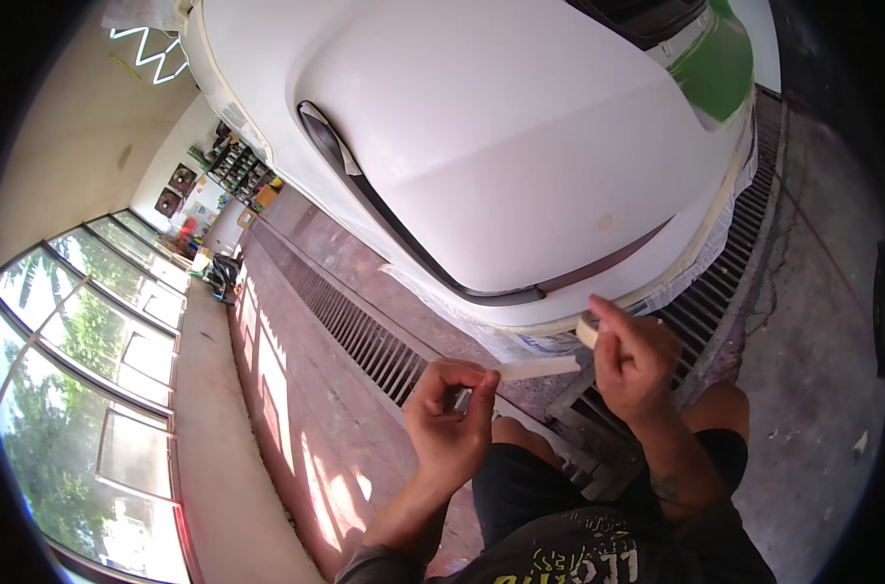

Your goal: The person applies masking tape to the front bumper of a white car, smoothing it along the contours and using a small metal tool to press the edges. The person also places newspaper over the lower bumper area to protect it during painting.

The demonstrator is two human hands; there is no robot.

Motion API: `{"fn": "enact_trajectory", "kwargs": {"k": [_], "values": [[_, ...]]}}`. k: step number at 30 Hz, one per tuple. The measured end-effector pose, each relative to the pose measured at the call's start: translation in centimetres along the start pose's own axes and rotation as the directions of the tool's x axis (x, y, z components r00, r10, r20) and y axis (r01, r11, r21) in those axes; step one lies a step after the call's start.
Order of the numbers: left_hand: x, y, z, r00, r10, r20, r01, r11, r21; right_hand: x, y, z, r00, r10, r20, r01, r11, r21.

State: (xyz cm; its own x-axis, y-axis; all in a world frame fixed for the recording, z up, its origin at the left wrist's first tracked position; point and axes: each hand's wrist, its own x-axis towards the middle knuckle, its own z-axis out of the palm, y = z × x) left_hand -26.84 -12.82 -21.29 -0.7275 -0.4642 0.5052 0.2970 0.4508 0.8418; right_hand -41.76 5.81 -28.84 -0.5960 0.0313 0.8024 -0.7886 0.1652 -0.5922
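A short pale strip of masking tape [545, 368] is pinched between the thumb and fingers of my left hand [449, 409]. Its free end points right and stops short of my other hand. Wrapped round a roll of masking tape [587, 331], my right hand [637, 360] is closed, with one finger stretched up along the roll. Just beyond both hands is a white vehicle body panel [491, 156]. A dark gap [404, 234] curves along the panel's left and lower edges. Masking tape and plastic sheeting [530, 343] run along the body's lower border.
Floor grates [345, 331] run beside and under the vehicle. A green section [715, 73] shows at the upper right. Large windows [102, 389] line the left wall. Shelves with several containers [233, 165] stand at the far end, near a dark object [224, 277] on the floor.
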Motion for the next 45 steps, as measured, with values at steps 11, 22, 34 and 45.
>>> {"fn": "enact_trajectory", "kwargs": {"k": [11, 22, 34, 45], "values": [[17.5, 12.1, -6.6, 0.938, -0.06, 0.34, -0.141, 0.834, 0.534, 6.7, -5.6, 1.4, 0.923, -0.35, -0.162, 0.339, 0.936, -0.094], [21.3, 15.3, -5.1, 0.884, -0.175, 0.433, -0.154, 0.767, 0.624, 8.9, -7.0, 12.7, 0.924, -0.343, -0.166, 0.314, 0.932, -0.181], [20.3, 15.4, -5.9, 0.587, -0.01, 0.809, -0.755, 0.354, 0.552, 7.0, -8.2, 12.5, 0.975, -0.208, -0.078, 0.191, 0.965, -0.181], [20.8, 13.6, -6.1, 0.499, 0.129, 0.857, -0.848, 0.276, 0.453, 4.7, -8.8, 14.3, 0.98, -0.085, -0.178, 0.061, 0.989, -0.134]]}}
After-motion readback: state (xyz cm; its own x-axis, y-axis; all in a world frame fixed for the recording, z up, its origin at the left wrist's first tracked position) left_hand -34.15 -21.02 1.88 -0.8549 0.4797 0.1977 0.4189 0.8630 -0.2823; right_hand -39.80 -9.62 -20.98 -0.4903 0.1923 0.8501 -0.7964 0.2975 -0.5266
